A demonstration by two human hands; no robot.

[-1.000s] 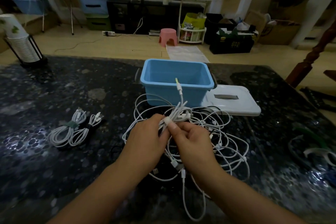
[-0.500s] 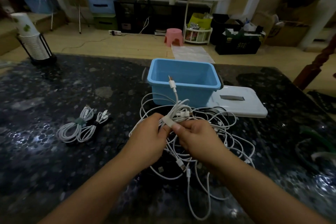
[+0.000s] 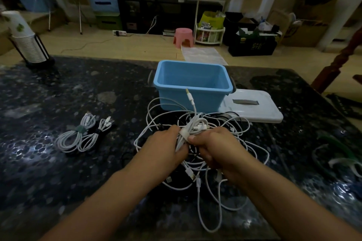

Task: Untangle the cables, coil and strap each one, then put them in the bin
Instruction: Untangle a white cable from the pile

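We note both hands, left hand (image 3: 164,146) and right hand (image 3: 217,148), pinching a white strap (image 3: 185,133) on thin glossy tangled cables (image 3: 197,143). Behind sits one smooth blue bin (image 3: 191,86); left, two strapped coils (image 3: 78,137) on the speckled counter (image 3: 58,172).

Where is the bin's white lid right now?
In the head view, the white lid lies flat on the dark table, right of centre, directly beside the blue bin on its right side.

The hands (image 3: 193,147) have closed tighter around the bundle (image 3: 191,130).
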